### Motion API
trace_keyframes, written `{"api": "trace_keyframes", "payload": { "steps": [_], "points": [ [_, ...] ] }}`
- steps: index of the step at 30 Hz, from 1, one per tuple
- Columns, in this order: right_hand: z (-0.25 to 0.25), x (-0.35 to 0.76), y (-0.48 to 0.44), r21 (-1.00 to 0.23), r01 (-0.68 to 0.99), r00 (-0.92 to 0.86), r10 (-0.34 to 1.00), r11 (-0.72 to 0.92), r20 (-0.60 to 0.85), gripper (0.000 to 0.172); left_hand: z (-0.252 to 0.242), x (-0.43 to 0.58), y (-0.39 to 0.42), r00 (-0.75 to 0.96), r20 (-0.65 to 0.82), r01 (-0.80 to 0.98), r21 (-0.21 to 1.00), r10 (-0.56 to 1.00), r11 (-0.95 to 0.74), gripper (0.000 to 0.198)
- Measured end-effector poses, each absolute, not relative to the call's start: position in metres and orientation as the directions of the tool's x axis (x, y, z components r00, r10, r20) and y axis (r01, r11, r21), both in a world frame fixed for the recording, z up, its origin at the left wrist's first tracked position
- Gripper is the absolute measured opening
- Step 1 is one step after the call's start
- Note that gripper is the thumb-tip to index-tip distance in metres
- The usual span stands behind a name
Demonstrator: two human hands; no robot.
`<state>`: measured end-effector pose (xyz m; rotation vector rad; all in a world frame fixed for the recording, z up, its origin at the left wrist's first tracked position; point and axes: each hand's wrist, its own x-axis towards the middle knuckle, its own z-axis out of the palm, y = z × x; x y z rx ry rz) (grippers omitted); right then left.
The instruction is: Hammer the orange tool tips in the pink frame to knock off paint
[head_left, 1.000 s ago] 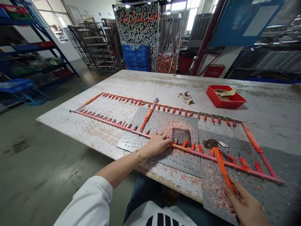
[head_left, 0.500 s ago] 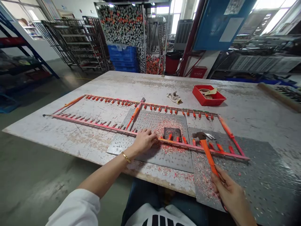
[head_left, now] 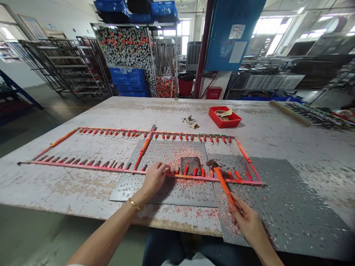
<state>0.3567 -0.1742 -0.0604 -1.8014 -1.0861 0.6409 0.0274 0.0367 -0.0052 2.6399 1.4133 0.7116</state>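
On the worktable lies a long rectangular frame (head_left: 91,167) with orange-pink paint and a crossbar. Rows of small orange and dark pegs line its two long bars. My left hand (head_left: 155,178), wearing a gold bracelet, has its fingers curled over the near bar; its fingertips are partly hidden. In my right hand (head_left: 246,218) is a claw hammer (head_left: 224,186), gripped by its orange handle. The hammer's dark head is over the near bar, among the pegs on the right. A dark square block (head_left: 190,161) sits under several pegs between my hands.
Grey dimpled plates (head_left: 172,195) lie under the frame, strewn with red and pale chips. Beyond the frame are a crumpled glove (head_left: 190,122) and a red tray (head_left: 225,120) holding a tape roll. A long brown bar (head_left: 290,113) lies at the right. Racks and blue crates (head_left: 129,82) stand behind.
The head view has tilted up and turned right, so the table's things appear further left and mostly lower. Both hands keep their holds, with the hammer head still near the same pegs.
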Motion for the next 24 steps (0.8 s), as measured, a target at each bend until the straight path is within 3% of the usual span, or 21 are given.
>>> {"api": "trace_keyframes", "payload": {
  "steps": [5, 8, 11, 15, 19, 24],
  "points": [
    [-0.045, 0.361, -0.169, -0.683, 0.724, 0.356, 0.902, -0.099, 0.246, 0.045, -0.004, 0.051, 0.034, 0.436, 0.298, 0.814, 0.273, 0.849, -0.513, 0.037],
    [-0.043, 0.365, -0.167, -0.431, 0.899, 0.244, 0.905, -0.076, 0.349, 0.043, 0.001, 0.074, 0.029, 0.488, 0.382, 0.749, 0.278, 0.784, -0.602, 0.018],
    [-0.049, 0.366, -0.167, -0.217, 0.974, 0.149, 0.905, -0.064, 0.399, 0.042, 0.001, 0.094, 0.02, 0.548, 0.391, 0.704, 0.261, 0.739, -0.66, 0.039],
    [-0.056, 0.374, -0.163, -0.149, 0.989, 0.083, 0.879, -0.013, 0.471, 0.039, -0.001, 0.11, 0.011, 0.596, 0.293, 0.697, 0.273, 0.747, -0.663, 0.046],
    [-0.032, 0.37, -0.152, -0.104, 0.99, -0.004, 0.761, 0.094, 0.649, 0.036, 0.006, 0.127, 0.008, 0.592, 0.214, 0.72, 0.292, 0.777, -0.629, 0.044],
    [0.019, 0.303, -0.144, -0.155, 0.92, -0.119, 0.634, 0.36, 0.764, 0.058, 0.027, 0.187, 0.001, 0.718, 0.145, 0.635, 0.266, 0.681, -0.725, 0.046]
  ]
}}
